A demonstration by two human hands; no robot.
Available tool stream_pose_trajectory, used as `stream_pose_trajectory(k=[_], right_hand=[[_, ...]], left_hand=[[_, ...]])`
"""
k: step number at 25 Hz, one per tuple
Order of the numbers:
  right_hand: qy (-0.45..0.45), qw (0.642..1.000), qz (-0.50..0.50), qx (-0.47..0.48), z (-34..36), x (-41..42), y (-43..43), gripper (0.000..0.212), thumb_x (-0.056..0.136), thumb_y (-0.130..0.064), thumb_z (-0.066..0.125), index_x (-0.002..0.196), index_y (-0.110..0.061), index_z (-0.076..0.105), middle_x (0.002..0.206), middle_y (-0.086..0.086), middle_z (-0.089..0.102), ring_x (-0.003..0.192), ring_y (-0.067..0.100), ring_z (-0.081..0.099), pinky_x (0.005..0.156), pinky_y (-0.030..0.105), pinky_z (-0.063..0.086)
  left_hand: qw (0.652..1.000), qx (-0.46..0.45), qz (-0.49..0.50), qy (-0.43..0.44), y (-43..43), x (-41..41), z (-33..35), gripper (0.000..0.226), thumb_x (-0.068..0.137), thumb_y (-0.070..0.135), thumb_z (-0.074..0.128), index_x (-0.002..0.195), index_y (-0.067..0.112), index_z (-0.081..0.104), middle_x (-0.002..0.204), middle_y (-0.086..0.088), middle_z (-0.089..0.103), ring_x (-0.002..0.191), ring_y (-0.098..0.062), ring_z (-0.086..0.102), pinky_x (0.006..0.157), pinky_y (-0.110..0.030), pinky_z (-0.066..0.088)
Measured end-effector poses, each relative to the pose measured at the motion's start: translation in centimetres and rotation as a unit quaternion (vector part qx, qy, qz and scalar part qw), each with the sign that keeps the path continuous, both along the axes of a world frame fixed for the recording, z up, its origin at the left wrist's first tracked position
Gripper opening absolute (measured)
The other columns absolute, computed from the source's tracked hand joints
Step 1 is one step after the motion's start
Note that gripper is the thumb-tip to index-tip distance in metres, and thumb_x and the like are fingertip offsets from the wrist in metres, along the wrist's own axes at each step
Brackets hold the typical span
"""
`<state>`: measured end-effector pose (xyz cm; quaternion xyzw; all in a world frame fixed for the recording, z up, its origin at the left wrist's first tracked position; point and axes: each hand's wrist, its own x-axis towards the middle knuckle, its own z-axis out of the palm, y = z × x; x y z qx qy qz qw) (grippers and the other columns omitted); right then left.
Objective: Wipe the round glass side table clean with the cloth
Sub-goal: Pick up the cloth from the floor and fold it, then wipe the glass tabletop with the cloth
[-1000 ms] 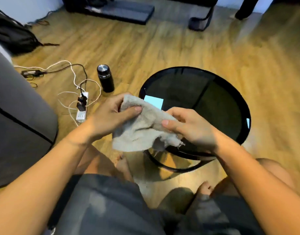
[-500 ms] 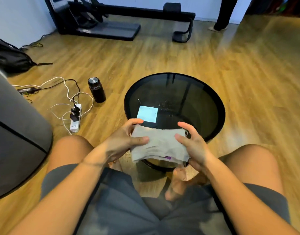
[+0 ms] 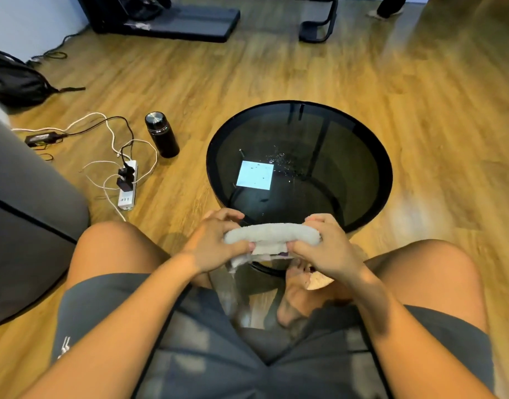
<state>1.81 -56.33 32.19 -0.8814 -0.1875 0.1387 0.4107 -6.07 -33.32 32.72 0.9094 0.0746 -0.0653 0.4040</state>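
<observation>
A round black glass side table (image 3: 360,174) stands on the wood floor in front of my knees. Small specks or droplets dot its top near the centre, beside a bright square reflection. A grey cloth (image 3: 272,233), folded into a thick band, hangs over the table's near edge. My left hand (image 3: 216,240) grips its left end and my right hand (image 3: 325,246) grips its right end. The cloth's lower layers hang below my thumbs.
A black flask (image 3: 162,134) stands on the floor left of the table. A white power strip (image 3: 127,184) with plugs and tangled cables lies further left. A grey seat (image 3: 25,214) is at my left, a black bag (image 3: 14,82) beyond it. Dark furniture stands at the back.
The cloth went from a loose crumple to a flat fold to a tighter folded band held at both ends. The view tilted, bringing my knees and the table's top into sight.
</observation>
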Motion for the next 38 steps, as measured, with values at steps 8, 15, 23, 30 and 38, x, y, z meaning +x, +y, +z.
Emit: stream_pose_trajectory(k=[8,15,23,30,38], right_hand=[[-0.184,0.962,-0.202,-0.006,-0.3,-1.0,1.7,0.019,0.077,-0.028,0.067,0.09,-0.014,0.066,0.086,0.003,0.064,0.077,0.021,0.06,0.063,0.03,0.045],[-0.114,0.993,-0.035,0.023,-1.2,-4.7,2.8,0.048,0.084,-0.053,0.05,0.107,-0.016,0.068,0.129,0.001,0.047,0.115,0.012,0.053,0.092,0.018,0.041],[0.194,0.93,-0.153,0.273,-0.1,-1.8,1.4,0.045,0.079,-0.01,0.077,0.119,-0.017,0.057,0.107,0.0,0.07,0.099,0.02,0.07,0.08,0.028,0.059],[-0.064,0.947,-0.265,-0.173,0.0,11.4,-4.3,0.05,0.069,-0.025,0.08,0.109,-0.011,0.052,0.102,0.006,0.064,0.091,0.023,0.061,0.063,0.023,0.035],[-0.1,0.916,-0.124,-0.369,-0.8,10.7,-1.3,0.051,0.081,-0.043,0.066,0.113,-0.008,0.045,0.102,0.021,0.066,0.096,0.044,0.061,0.075,0.039,0.047]], left_hand=[[0.974,-0.132,0.173,0.066,-7.5,2.3,-0.3,0.017,0.083,0.028,0.072,0.088,0.013,0.067,0.083,-0.008,0.072,0.08,-0.024,0.068,0.07,-0.039,0.054],[0.685,-0.655,0.299,0.113,-7.3,2.4,-0.8,0.039,0.094,0.024,0.055,0.126,0.001,0.057,0.115,-0.022,0.068,0.1,-0.032,0.069,0.079,-0.044,0.059],[0.88,-0.441,0.175,0.028,-8.6,3.0,-0.3,0.03,0.095,0.025,0.061,0.123,0.016,0.063,0.115,-0.001,0.072,0.114,-0.021,0.066,0.082,-0.02,0.052],[0.957,0.277,0.0,0.089,-1.4,6.7,-5.2,0.113,0.078,0.079,0.049,0.155,0.023,-0.011,0.163,-0.013,-0.023,0.147,-0.039,-0.027,0.118,-0.064,-0.006],[0.962,0.271,-0.03,0.016,0.3,9.0,-8.3,0.133,0.066,0.091,0.045,0.149,0.019,-0.029,0.16,-0.015,-0.03,0.141,-0.044,-0.035,0.113,-0.069,-0.013]])
